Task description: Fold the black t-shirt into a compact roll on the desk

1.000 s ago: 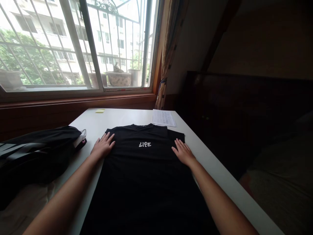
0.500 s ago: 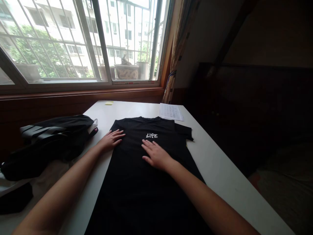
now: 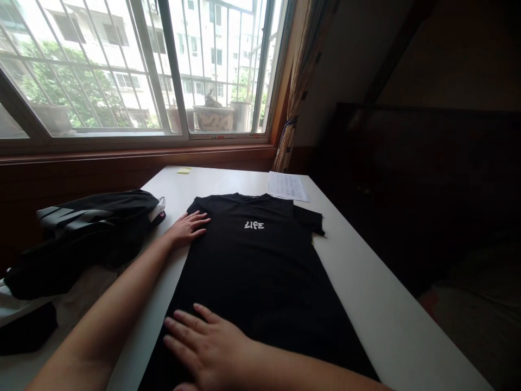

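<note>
A black T-shirt (image 3: 264,277) lies spread on the white table (image 3: 366,271), its collar towards the window and white lettering on the chest. My left hand (image 3: 188,228) rests open on the shirt's left edge just below the sleeve, fingers spread over the cloth. Lower down, my right hand (image 3: 211,345) lies open across the left part of the shirt's body, its fingers pointing left. The shirt's right sleeve sticks out flat over the table. The bottom hem is out of view.
Left of the shirt is a heap of dark and white clothes (image 3: 93,233). Printed paper sheets (image 3: 288,185) and a yellow sticky note (image 3: 184,170) lie at the table's far end. Beyond stands a barred window (image 3: 220,70) with a tied curtain (image 3: 290,108).
My right hand has moved from just below the lettering down and left towards me over the shirt. The left hand has stayed in place. The view has shifted slightly.
</note>
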`<act>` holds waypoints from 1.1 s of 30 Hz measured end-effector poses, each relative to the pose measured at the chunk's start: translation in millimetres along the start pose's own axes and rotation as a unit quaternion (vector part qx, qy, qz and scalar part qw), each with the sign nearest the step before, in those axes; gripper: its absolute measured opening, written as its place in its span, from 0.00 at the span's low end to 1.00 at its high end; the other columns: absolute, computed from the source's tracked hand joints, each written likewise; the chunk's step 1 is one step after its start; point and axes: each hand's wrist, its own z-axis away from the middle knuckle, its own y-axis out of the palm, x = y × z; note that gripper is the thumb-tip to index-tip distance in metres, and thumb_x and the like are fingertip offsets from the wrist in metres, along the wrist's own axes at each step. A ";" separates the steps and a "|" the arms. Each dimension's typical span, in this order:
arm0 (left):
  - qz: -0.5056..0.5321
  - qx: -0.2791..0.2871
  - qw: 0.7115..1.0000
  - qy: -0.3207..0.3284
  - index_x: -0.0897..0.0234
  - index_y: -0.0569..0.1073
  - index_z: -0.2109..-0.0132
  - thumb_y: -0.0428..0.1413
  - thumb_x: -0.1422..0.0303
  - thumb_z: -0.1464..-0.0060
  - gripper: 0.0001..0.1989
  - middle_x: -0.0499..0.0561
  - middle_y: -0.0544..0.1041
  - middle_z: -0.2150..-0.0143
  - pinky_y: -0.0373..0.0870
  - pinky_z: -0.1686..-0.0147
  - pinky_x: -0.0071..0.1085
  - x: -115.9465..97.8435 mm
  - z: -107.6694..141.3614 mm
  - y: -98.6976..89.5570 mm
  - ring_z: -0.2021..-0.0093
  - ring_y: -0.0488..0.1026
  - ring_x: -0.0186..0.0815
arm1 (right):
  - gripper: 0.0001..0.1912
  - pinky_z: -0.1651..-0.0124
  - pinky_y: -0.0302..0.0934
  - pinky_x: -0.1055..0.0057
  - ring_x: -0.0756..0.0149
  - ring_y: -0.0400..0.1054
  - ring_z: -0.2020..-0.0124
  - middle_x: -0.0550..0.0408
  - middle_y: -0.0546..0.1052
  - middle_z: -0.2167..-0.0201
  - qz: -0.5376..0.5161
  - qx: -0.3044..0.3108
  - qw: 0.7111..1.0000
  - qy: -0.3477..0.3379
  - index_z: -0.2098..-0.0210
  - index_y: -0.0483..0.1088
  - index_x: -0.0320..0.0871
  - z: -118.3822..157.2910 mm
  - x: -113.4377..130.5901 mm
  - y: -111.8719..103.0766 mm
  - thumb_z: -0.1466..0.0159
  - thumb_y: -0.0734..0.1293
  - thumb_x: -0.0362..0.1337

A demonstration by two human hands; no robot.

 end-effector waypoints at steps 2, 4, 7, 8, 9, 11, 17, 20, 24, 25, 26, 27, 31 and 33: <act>-0.002 0.000 1.000 -0.002 0.47 0.61 0.31 0.44 0.49 0.33 0.28 0.44 0.55 0.26 0.42 0.30 0.47 0.6 -0.6 1.3 0.26 0.47 0.45 | 0.31 0.26 0.40 0.55 0.60 0.39 0.26 0.45 0.51 0.28 0.009 0.000 1.000 -0.027 0.30 0.51 0.36 1.8 12.6 7.6 0.25 0.54 0.48; -0.004 -0.002 1.000 -0.002 0.46 0.60 0.30 0.44 0.48 0.33 0.28 0.44 0.55 0.26 0.41 0.30 0.46 0.6 -0.6 2.4 0.26 0.47 0.45 | 0.26 0.26 0.43 0.56 0.61 0.41 0.26 0.46 0.52 0.28 0.002 0.007 0.999 -0.044 0.30 0.52 0.38 3.1 19.5 10.2 0.24 0.52 0.42; -0.009 -0.005 1.000 -0.001 0.45 0.60 0.30 0.43 0.48 0.33 0.28 0.43 0.55 0.26 0.40 0.29 0.46 0.1 -0.5 3.3 0.26 0.47 0.44 | 0.25 0.27 0.45 0.59 0.63 0.42 0.27 0.46 0.53 0.28 -0.047 0.020 0.997 -0.066 0.30 0.51 0.39 8.1 20.4 -0.1 0.23 0.51 0.41; -0.011 -0.005 1.000 -0.001 0.45 0.60 0.30 0.43 0.48 0.33 0.28 0.43 0.55 0.26 0.40 0.29 0.46 0.0 -0.6 3.5 0.26 0.47 0.44 | 0.27 0.27 0.44 0.61 0.64 0.42 0.27 0.46 0.54 0.28 -0.069 0.020 0.995 -0.066 0.29 0.50 0.39 11.4 18.1 -7.0 0.23 0.52 0.42; -0.012 -0.005 1.000 0.000 0.45 0.60 0.30 0.43 0.48 0.33 0.28 0.43 0.55 0.27 0.40 0.29 0.46 0.1 -0.8 3.7 0.26 0.47 0.44 | 0.28 0.27 0.44 0.63 0.65 0.42 0.27 0.46 0.53 0.28 -0.088 0.018 0.994 -0.054 0.29 0.49 0.38 15.7 14.2 -15.0 0.24 0.53 0.44; -0.015 -0.005 1.000 0.002 0.45 0.59 0.30 0.43 0.48 0.33 0.28 0.43 0.55 0.26 0.40 0.29 0.46 0.8 -1.4 4.5 0.26 0.47 0.44 | 0.32 0.26 0.42 0.64 0.65 0.42 0.27 0.46 0.51 0.27 -0.107 0.000 0.994 0.008 0.28 0.47 0.39 27.0 0.8 -31.5 0.25 0.55 0.48; -0.018 -0.010 1.000 0.005 0.46 0.58 0.30 0.43 0.47 0.33 0.29 0.43 0.55 0.26 0.41 0.30 0.47 3.3 -2.8 7.4 0.26 0.47 0.44 | 0.36 0.25 0.35 0.53 0.57 0.35 0.25 0.45 0.44 0.26 -0.004 -0.023 0.973 0.230 0.27 0.47 0.38 68.9 -57.4 -46.9 0.27 0.56 0.51; -0.018 -0.011 1.000 0.005 0.46 0.58 0.30 0.43 0.46 0.34 0.29 0.43 0.55 0.26 0.42 0.30 0.47 2.7 -2.6 7.4 0.26 0.48 0.45 | 0.37 0.25 0.32 0.52 0.57 0.34 0.25 0.47 0.44 0.26 -0.007 0.010 0.974 0.226 0.27 0.47 0.40 78.2 -64.9 -37.3 0.28 0.56 0.55; -0.020 -0.014 1.000 0.006 0.46 0.58 0.30 0.42 0.46 0.33 0.29 0.43 0.55 0.26 0.43 0.30 0.47 1.2 -1.7 6.6 0.27 0.48 0.45 | 0.39 0.25 0.29 0.53 0.58 0.34 0.25 0.46 0.45 0.26 -0.020 0.031 0.987 0.156 0.27 0.46 0.40 64.4 -51.7 -31.0 0.28 0.55 0.57; -0.021 -0.015 1.000 0.006 0.46 0.59 0.30 0.42 0.46 0.33 0.29 0.43 0.55 0.26 0.42 0.30 0.47 1.0 -1.5 6.5 0.27 0.48 0.45 | 0.39 0.25 0.28 0.53 0.58 0.34 0.25 0.46 0.46 0.26 -0.020 0.033 0.989 0.141 0.27 0.46 0.40 57.1 -47.4 -30.6 0.28 0.55 0.57; -0.022 -0.015 1.000 0.006 0.46 0.59 0.30 0.42 0.46 0.33 0.29 0.43 0.55 0.26 0.43 0.30 0.47 0.8 -1.3 6.3 0.27 0.48 0.45 | 0.39 0.25 0.28 0.53 0.58 0.34 0.25 0.46 0.46 0.26 -0.019 0.035 0.991 0.130 0.27 0.46 0.40 49.2 -43.4 -30.2 0.28 0.55 0.57; -0.023 -0.015 1.000 0.006 0.46 0.59 0.30 0.42 0.46 0.33 0.29 0.44 0.55 0.26 0.43 0.30 0.47 0.8 -1.1 6.3 0.27 0.48 0.45 | 0.39 0.25 0.28 0.53 0.57 0.34 0.25 0.46 0.47 0.26 -0.017 0.035 0.992 0.121 0.27 0.46 0.39 41.1 -39.6 -29.6 0.28 0.55 0.57; -0.026 -0.015 1.000 0.006 0.46 0.58 0.30 0.43 0.46 0.33 0.29 0.44 0.54 0.26 0.43 0.30 0.47 0.7 -0.3 6.1 0.26 0.48 0.44 | 0.39 0.25 0.26 0.53 0.56 0.30 0.25 0.48 0.47 0.26 -0.014 0.040 0.995 0.090 0.28 0.47 0.39 18.4 -21.9 -24.2 0.28 0.55 0.58; -0.027 -0.014 1.000 0.007 0.46 0.58 0.30 0.42 0.46 0.33 0.29 0.43 0.54 0.26 0.42 0.30 0.46 0.6 -0.2 5.9 0.26 0.47 0.44 | 0.38 0.25 0.25 0.54 0.57 0.29 0.25 0.50 0.47 0.26 -0.020 0.045 0.997 0.065 0.28 0.48 0.40 16.8 -9.6 -20.9 0.28 0.55 0.57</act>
